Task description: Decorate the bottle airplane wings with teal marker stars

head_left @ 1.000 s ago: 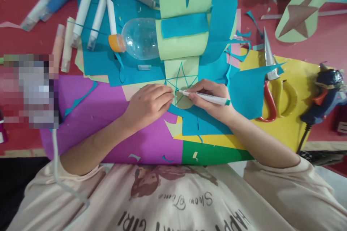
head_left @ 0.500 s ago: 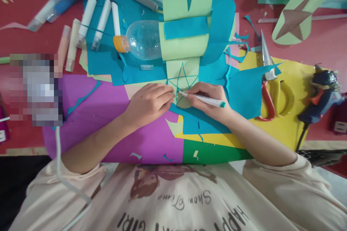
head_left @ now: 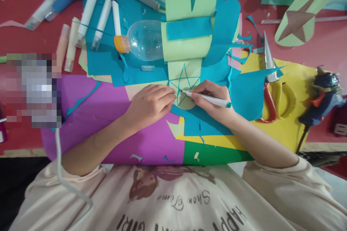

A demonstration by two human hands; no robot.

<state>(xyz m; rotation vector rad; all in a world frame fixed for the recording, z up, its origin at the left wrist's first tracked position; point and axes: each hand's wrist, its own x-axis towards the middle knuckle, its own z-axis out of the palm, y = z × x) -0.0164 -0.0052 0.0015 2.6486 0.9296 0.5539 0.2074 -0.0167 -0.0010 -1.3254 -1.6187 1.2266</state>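
Red tabletop, littered w/ coloured paper sheets, scraps and craft gear. Right hand (head_left: 214, 99) is closed in a writing grip round a white marker pen (head_left: 208, 97); its tip sits on the pale green paper strip (head_left: 184, 75), right at the teal star outline (head_left: 184, 79) drawn there. Pen's long axis runs nearly level, tip pointing left, teal end cap to the right. Left hand (head_left: 150, 103) lies loosely curled, fingertips pressing the strip's lower end flat; it grips nothing, as far as I can tell.

Strip is thin paper: light, floppy, prob. slides and creases easily, so best pinned flat near the drawing rather than pinched. Pen is light, stiff, held near the tip.

Nearby: clear plastic bottle (head_left: 143, 39) w/ orange cap, lying on its side above the left hand; red-handled scissors (head_left: 268, 90) and a glue gun (head_left: 324, 94) off to the right; more markers (head_left: 101, 21) upper left.
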